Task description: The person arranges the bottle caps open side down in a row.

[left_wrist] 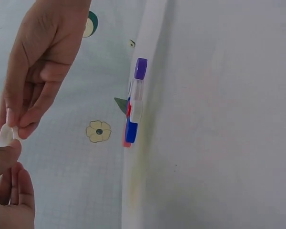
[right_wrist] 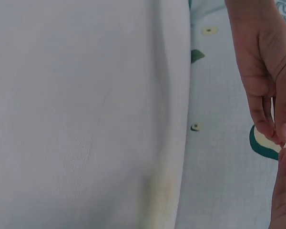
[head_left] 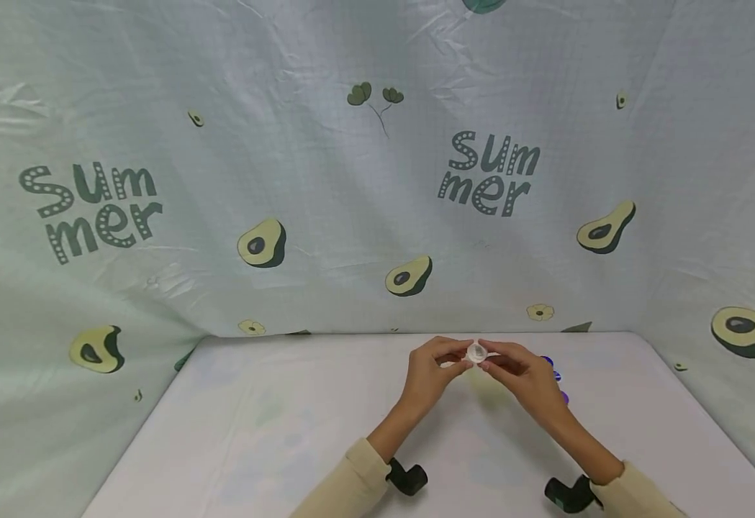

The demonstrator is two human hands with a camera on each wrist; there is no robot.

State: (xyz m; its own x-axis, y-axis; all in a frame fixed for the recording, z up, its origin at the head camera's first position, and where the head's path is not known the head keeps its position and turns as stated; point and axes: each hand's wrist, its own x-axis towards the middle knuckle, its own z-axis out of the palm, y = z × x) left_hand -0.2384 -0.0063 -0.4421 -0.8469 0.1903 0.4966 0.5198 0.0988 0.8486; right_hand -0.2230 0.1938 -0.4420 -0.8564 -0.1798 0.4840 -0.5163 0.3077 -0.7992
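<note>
A small white round thing point(head_left: 477, 352), with a rim and a paler centre, is held up above the far part of the table; its exact kind cannot be told. My left hand point(head_left: 424, 378) pinches it from the left between thumb and fingertips. From the other side my right hand point(head_left: 527, 375) grips it the same way, so the fingertips of both hands nearly meet. In the left wrist view the white thing point(left_wrist: 6, 135) looks flat and oval, partly covered by a thumb. Only a sliver of it shows in the right wrist view, at the edge.
Beyond my right hand, several small clear containers with purple, blue and red parts point(left_wrist: 140, 69) stand or lie near the table's far edge. The white table point(head_left: 234, 424) meets a hanging sheet point(head_left: 325, 216) printed with avocados. Black camera mounts point(head_left: 408, 478) sit at both sleeves.
</note>
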